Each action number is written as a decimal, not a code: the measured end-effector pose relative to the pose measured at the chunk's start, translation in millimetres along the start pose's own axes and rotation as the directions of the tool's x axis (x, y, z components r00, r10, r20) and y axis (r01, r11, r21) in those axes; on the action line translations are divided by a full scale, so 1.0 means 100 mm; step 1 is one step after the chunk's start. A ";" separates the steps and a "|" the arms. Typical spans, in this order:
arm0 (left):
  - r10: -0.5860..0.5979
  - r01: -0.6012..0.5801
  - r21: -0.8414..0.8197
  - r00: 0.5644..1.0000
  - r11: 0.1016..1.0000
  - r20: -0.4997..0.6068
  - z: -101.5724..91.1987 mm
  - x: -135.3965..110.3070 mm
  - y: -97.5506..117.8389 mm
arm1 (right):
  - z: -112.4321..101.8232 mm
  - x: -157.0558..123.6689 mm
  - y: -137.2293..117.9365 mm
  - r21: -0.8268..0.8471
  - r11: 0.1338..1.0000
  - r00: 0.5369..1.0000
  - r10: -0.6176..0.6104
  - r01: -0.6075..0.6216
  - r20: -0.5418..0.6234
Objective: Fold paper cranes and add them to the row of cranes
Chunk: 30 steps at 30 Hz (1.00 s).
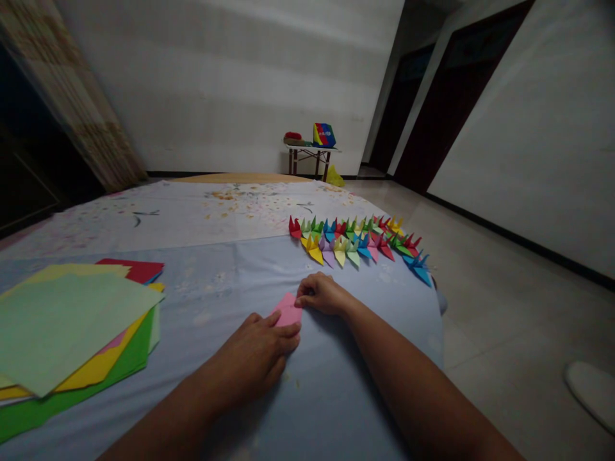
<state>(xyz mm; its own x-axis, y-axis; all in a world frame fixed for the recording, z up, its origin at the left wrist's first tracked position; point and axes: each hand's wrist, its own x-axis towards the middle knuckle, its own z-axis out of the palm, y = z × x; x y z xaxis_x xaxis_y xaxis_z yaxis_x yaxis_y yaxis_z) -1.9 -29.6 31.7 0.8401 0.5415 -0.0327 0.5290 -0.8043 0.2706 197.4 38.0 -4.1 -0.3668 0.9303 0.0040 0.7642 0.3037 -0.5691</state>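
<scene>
While one piece of folded pink paper [287,308] is steadied on the blue cloth [327,397], apparently so that its edges stay aligned, it is pressed from seven o'clock by the flattened, unclenched fingers of the left hand [262,346] and pinched at its two-o'clock edge between thumb and forefinger of the right hand [323,293]. About twenty paper cranes [364,244], too overlapped for an exact count, are ranged in rows at two o'clock, presumably to leave working room; one pile of coloured sheets [72,320], uncountable here, is laid within reach at nine o'clock.
</scene>
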 end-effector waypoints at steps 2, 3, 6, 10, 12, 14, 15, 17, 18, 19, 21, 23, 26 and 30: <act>-0.013 0.013 -0.001 1.000 1.000 0.001 0.01 -0.01 0.00 | 0.00 0.00 0.00 0.005 1.000 1.000 0.005 -0.005 -0.009; -0.021 0.021 0.002 1.000 1.000 0.006 0.01 -0.01 0.00 | 0.00 0.00 0.00 0.010 1.000 1.000 0.006 -0.006 -0.013; -0.041 0.041 0.002 0.999 0.999 0.016 0.01 -0.02 0.01 | 0.02 0.01 0.02 0.032 0.999 1.000 0.001 0.000 -0.011; -0.078 0.078 -0.030 0.997 0.997 -0.005 0.00 -0.03 0.01 | 0.07 0.01 0.10 0.116 0.993 1.000 -0.012 0.015 -0.020; -0.089 0.088 -0.048 0.996 0.995 -0.018 -0.01 -0.03 0.01 | 0.08 0.00 0.13 0.158 0.987 0.998 0.016 -0.007 -0.053; -0.082 0.080 -0.069 0.996 0.994 -0.032 -0.01 -0.02 -0.01 | 0.07 -0.02 0.13 0.147 0.989 0.997 0.032 -0.023 -0.065; -0.076 0.072 -0.080 0.996 0.994 -0.042 -0.01 -0.02 -0.02 | 0.06 -0.04 0.11 0.121 0.992 0.998 0.026 -0.019 -0.058; -0.061 0.053 -0.106 0.996 0.993 -0.069 -0.01 -0.01 -0.06 | 0.04 -0.07 0.06 0.051 0.999 1.000 -0.005 0.007 -0.031; -0.056 0.045 -0.122 0.994 0.992 -0.089 0.00 -0.01 -0.09 | 0.03 -0.08 0.03 0.013 1.000 1.000 -0.022 0.023 -0.021; -0.055 0.038 -0.139 0.992 0.989 -0.114 0.01 -0.01 -0.13 | 0.02 -0.09 0.00 -0.023 0.999 0.999 -0.037 0.036 -0.021; -0.062 0.032 -0.170 0.983 0.985 -0.174 0.03 -0.01 -0.22 | 0.01 -0.10 -0.04 -0.082 0.995 0.997 -0.064 0.061 -0.037; -0.083 0.043 -0.173 0.970 0.984 -0.229 0.05 -0.02 -0.32 | 0.03 -0.09 -0.07 -0.114 0.990 0.995 -0.086 0.081 -0.043; -0.104 0.071 -0.167 0.974 0.984 -0.199 0.09 -0.04 -0.45 | 0.08 -0.05 -0.09 -0.133 0.985 0.992 -0.118 0.111 -0.045; -0.135 0.104 -0.173 0.975 0.979 -0.174 0.12 -0.06 -0.52 | 0.16 0.00 -0.11 -0.149 0.978 0.982 -0.159 0.143 -0.101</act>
<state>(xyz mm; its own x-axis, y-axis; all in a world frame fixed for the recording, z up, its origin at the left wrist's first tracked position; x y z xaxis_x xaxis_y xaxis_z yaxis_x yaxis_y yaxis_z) -33.6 6.2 6.3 0.7271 0.6793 0.0995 0.5850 -0.6888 0.4282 180.6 31.4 -10.8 -0.4285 0.8860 0.1772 0.7740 0.4611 -0.4340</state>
